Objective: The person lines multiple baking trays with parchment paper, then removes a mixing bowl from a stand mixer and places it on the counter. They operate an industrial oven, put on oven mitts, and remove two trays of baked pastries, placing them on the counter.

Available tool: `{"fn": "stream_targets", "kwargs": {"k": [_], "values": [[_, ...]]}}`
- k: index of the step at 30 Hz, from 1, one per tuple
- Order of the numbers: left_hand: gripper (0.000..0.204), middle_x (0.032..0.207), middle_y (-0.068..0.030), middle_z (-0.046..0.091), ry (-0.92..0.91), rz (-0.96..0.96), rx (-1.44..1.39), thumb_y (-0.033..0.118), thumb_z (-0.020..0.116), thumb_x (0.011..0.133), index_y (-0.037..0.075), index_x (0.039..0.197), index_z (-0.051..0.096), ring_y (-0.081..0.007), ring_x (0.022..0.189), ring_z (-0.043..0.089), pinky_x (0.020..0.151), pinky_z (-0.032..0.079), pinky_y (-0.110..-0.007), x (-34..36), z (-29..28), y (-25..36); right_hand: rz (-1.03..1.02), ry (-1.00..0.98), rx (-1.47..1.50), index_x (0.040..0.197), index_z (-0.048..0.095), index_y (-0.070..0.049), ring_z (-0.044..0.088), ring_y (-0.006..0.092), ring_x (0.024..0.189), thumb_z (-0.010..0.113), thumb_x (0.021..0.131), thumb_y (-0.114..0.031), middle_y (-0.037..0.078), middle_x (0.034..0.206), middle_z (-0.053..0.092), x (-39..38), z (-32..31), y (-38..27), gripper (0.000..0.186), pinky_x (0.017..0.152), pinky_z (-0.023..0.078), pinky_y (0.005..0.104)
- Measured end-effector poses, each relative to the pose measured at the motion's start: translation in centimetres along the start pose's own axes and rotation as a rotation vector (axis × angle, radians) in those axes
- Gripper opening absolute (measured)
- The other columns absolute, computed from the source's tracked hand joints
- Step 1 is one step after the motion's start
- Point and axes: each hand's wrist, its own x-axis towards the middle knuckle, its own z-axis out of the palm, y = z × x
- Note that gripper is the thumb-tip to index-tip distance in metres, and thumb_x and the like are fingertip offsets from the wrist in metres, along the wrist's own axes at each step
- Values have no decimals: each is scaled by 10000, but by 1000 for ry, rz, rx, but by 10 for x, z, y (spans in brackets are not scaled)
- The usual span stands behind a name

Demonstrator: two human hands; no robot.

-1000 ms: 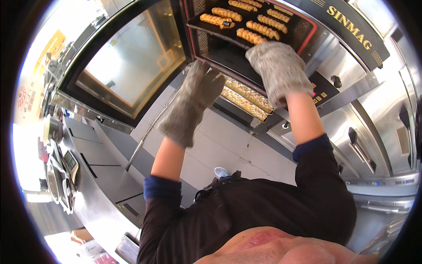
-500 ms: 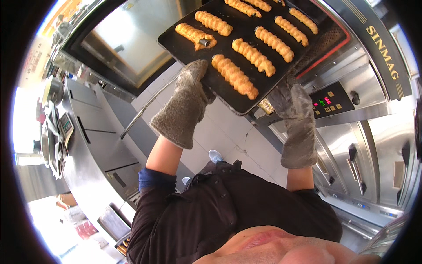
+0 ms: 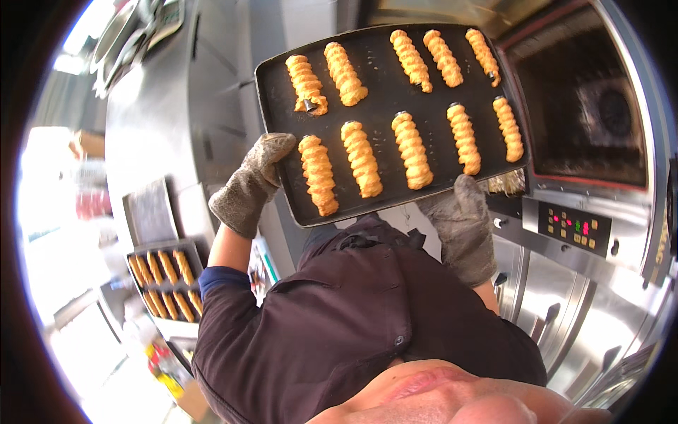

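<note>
A black baking tray point(image 3: 385, 92) carries several golden spiral pastries point(image 3: 357, 159) in two rows, some with a dark metal tube showing at an end. My left hand point(image 3: 253, 182), in a thick grey oven mitt, grips the tray's left edge near its near corner. My right hand point(image 3: 462, 222), in a matching mitt, holds the near edge towards the right, thumb up against the rim and the other fingers hidden beneath. Held up in front of my body, the tray lies roughly level.
The open oven point(image 3: 586, 106) stands at the right, its control panel point(image 3: 575, 226) lit below. A long steel counter point(image 3: 152, 134) runs along the left. On it are a second tray of pastries point(image 3: 168, 272) and a bare metal tray point(image 3: 150, 212). Pans and utensils point(image 3: 134, 39) lie at the far left.
The tray has swung leftward and come nearer my body, away from the oven. My view has turned left, bringing the second pastry tray into sight. Both mitts keep their hold.
</note>
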Motion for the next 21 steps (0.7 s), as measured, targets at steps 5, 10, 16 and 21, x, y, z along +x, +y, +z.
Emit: {"fn": "stream_targets", "kwargs": {"k": [5, 10, 16, 21], "values": [[357, 1140, -127, 701, 66, 525, 559, 104, 767, 903, 57, 1247, 681, -264, 1061, 697, 957, 578, -394, -110, -154, -14, 258, -180, -247, 1446, 551, -13, 628, 291, 1287, 627, 1052, -269, 171, 1469, 586, -5, 62, 110, 476, 1067, 539, 398], [279, 1066, -102, 732, 429, 153, -185, 197, 759, 921, 70, 1162, 700, -242, 1005, 724, 912, 598, -388, -228, -221, -53, 422, -428, -478, 1436, 566, -19, 624, 296, 1293, 624, 1050, -274, 167, 1477, 586, -15, 109, 191, 467, 1078, 526, 398], [292, 1083, -106, 714, 701, 409, -499, 213, 739, 978, 40, 1195, 649, -212, 983, 710, 848, 617, -369, -397, -211, -109, 597, -829, -756, 1425, 583, -25, 620, 302, 1300, 620, 1047, -281, 162, 1487, 585, -39, 192, 271, 458, 1092, 509, 399], [239, 1104, -213, 748, 875, 707, -712, 152, 707, 976, -48, 1106, 696, -323, 975, 763, 879, 658, -463, -445, -179, -160, 594, -1169, -984, 1415, 598, -31, 616, 307, 1306, 617, 1044, -287, 158, 1495, 584, -30, 260, 329, 450, 1104, 496, 400]]}}
